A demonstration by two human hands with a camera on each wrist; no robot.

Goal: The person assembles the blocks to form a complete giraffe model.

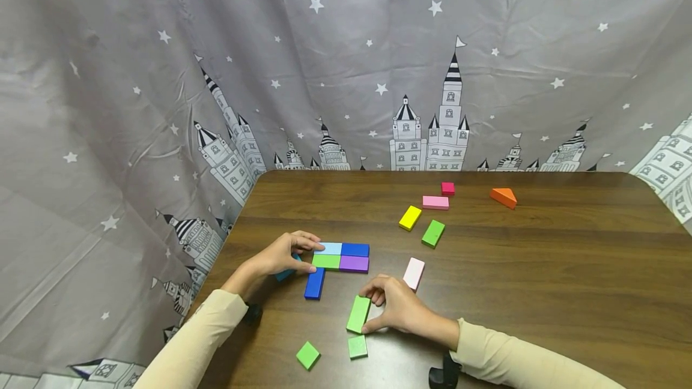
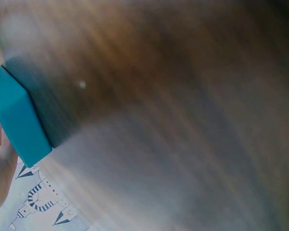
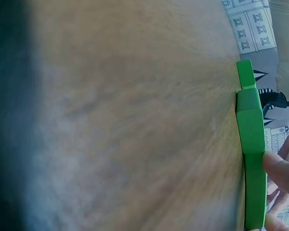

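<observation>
In the head view four blocks lie together as a rectangle: light blue (image 1: 331, 249), dark blue (image 1: 355, 250), green (image 1: 324, 262) and purple (image 1: 354, 264). My left hand (image 1: 281, 255) rests at its left end, thumb and fingers touching the light blue and green blocks. Partly under that hand lies a teal block (image 1: 285, 275), large in the left wrist view (image 2: 20, 120). Another dark blue block (image 1: 315, 284) stands off below the rectangle. My right hand (image 1: 399, 308) pinches a long green block (image 1: 358, 314) between thumb and fingers, just above a small green block (image 1: 357, 347).
A green square block (image 1: 308, 355) lies near the front. Right of centre is a pale pink block (image 1: 414, 273); farther back are yellow (image 1: 410, 218), green (image 1: 434, 233), pink (image 1: 435, 202) and red (image 1: 447, 188) blocks, with an orange triangular one (image 1: 504, 197) to their right.
</observation>
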